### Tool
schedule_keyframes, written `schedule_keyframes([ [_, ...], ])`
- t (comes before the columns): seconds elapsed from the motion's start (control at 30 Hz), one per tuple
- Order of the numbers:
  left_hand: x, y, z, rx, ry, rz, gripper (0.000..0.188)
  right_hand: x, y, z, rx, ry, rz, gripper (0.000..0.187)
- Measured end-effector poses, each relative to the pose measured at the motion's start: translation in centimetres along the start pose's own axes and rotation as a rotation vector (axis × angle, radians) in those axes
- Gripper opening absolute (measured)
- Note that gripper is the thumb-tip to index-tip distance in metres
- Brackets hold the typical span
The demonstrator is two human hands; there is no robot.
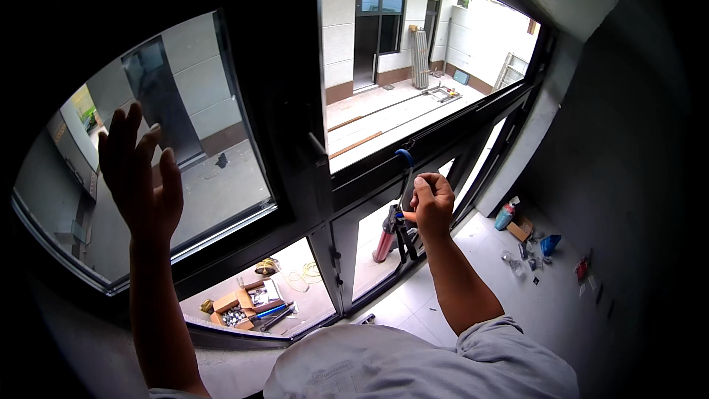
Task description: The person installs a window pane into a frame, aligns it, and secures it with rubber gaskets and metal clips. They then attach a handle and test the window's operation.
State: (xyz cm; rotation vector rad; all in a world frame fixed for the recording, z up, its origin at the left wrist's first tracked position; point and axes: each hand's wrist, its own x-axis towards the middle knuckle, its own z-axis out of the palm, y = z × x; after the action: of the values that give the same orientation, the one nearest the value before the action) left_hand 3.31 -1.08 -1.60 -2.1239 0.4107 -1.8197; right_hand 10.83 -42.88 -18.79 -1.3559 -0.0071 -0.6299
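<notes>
My left hand (144, 174) is raised in front of the left window pane (210, 114). Its fingers are apart and curve a little, with nothing visible in them. My right hand (434, 198) is closed, thumb and fingers drawn together, below the black window rail (443, 127). What it holds, if anything, is hidden. Just left of it, a thin rod with a blue hooked end (404, 155) reaches up to the rail. Beneath that hangs what looks like a caulking gun with a red tube (383, 242); I cannot tell whether my hand touches it.
Through the lower pane show cardboard boxes with small parts (235, 315), a cable reel (266, 266) and yellow cord (304, 276). A blue bottle (504, 216), a small carton (520, 228) and a blue bag (549, 244) lie on the tiled floor at right, near the dark wall.
</notes>
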Motion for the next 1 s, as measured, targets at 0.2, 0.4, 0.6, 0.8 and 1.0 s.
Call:
schedule_keyframes([
  [0.2, -1.2, -1.4, 0.0, -0.012, 0.004, 0.056, 0.027, 7.1, 3.5, -1.3, -0.156, 0.177, -0.088, 0.009],
  [0.4, -1.1, -1.3, 0.4, 0.022, 0.017, 0.078, 0.027, 16.1, 3.0, -2.5, -1.118, -0.142, -0.220, 0.037],
  [0.6, -1.2, -1.2, 0.2, 0.030, 0.026, 0.078, 0.026, 19.0, -0.6, -1.4, -1.465, -0.555, -0.182, 0.033],
  [0.8, -1.0, -0.7, -0.2, 0.013, -0.001, 0.055, 0.025, 19.4, 0.2, -2.4, -1.450, -0.537, -0.693, 0.020],
  [1.0, -1.0, -0.5, -0.2, 0.000, -0.005, 0.039, 0.026, 20.6, -1.5, -3.2, -1.176, -0.473, -0.806, 0.019],
])
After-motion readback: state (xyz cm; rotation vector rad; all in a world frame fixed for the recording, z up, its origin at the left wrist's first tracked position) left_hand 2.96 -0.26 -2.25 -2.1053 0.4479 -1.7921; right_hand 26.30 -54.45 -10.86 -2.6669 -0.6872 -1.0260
